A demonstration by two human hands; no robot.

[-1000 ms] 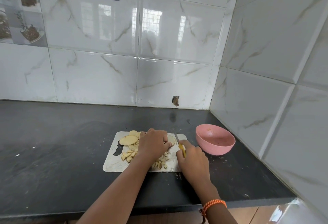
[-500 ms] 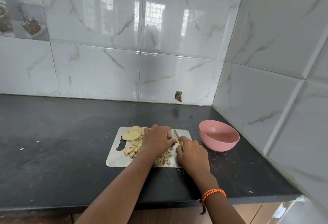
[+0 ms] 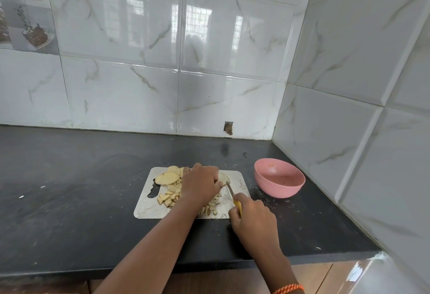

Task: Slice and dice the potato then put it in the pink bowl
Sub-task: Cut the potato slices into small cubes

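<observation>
My right hand (image 3: pixel 254 220) has its grip curled round the yellow-handled knife (image 3: pixel 234 198), blade angled toward my left hand (image 3: pixel 200 183), whose bent fingers pin a potato slice (image 3: pixel 223 177) to the cutting board (image 3: pixel 149 207). Slices (image 3: pixel 167 178) and diced bits (image 3: pixel 169 197) lie there. The pink bowl (image 3: pixel 279 178) sits on the table (image 3: pixel 69 189), right of the board.

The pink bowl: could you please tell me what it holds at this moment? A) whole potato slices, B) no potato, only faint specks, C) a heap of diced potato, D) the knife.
B: the pink bowl shows only faint specks on its bare inside, while the slices and dice lie on the board and the right hand holds the knife.
</observation>
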